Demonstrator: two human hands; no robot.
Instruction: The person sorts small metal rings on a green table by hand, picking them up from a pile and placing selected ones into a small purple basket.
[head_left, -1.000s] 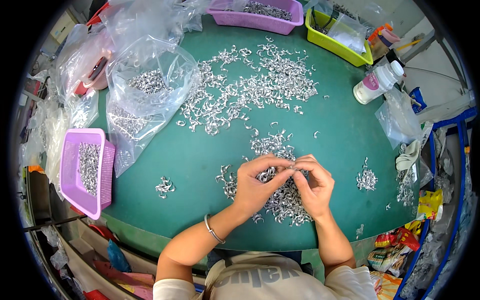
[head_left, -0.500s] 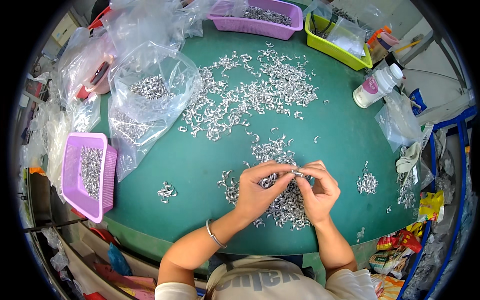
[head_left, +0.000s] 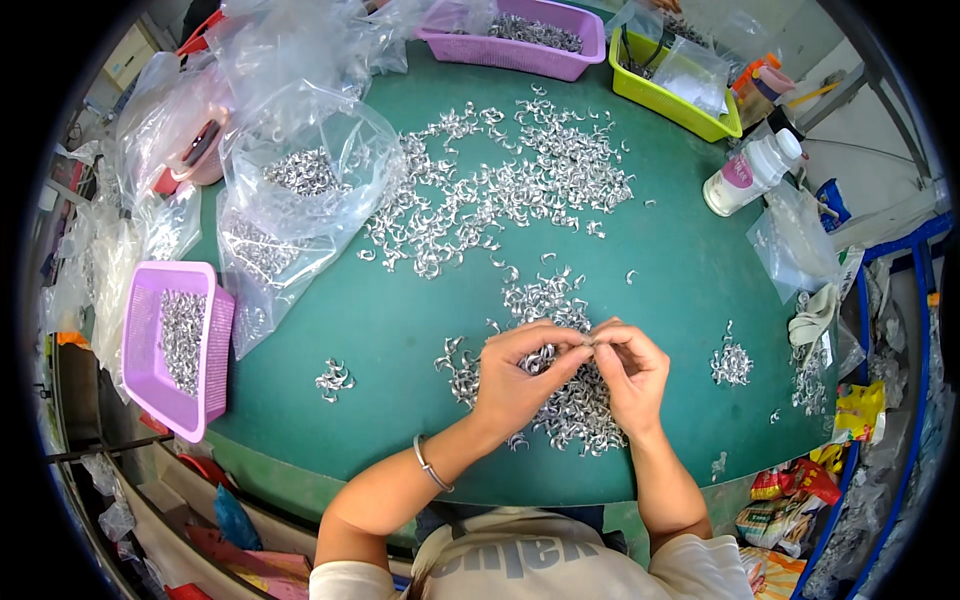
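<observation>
Both my hands meet above a heap of small curved silvery metal pieces near the table's front. My left hand, with a bangle on its wrist, pinches one small metal piece between thumb and forefinger. From the other side my right hand pinches the same piece, its fingertips touching those of the left. The fingers cover most of the piece, so its exact shape is hidden. Beyond the hands lies a wide spread of similar curved pieces.
Small piles of pieces lie at the left and right. A purple basket stands left, beside a clear bag of pieces. At the back are another purple basket and a green one. A white bottle stands right.
My right hand has turned slightly and drawn a little left, its fingertips closing in against the left ones. Less of the metal piece shows between them.
</observation>
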